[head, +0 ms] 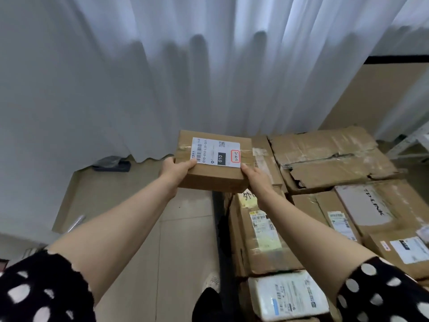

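A small brown cardboard parcel (209, 175) with a white shipping label (216, 152) on top is held up in front of me, above the floor. My left hand (176, 169) grips its near left corner, thumb on top by the label. My right hand (255, 180) grips its near right corner, thumb on top by the label's red-framed mark. Both forearms stretch forward from black sleeves with white dots.
A pile of taped cardboard boxes (332, 159) and parcels fills the right side, one marked TP-LINK (371, 203), a white-wrapped parcel (287, 293) nearest. White curtains (162, 77) hang ahead. Beige tiled floor (181, 228) lies left, with a dark flat object (113, 165) by the curtain.
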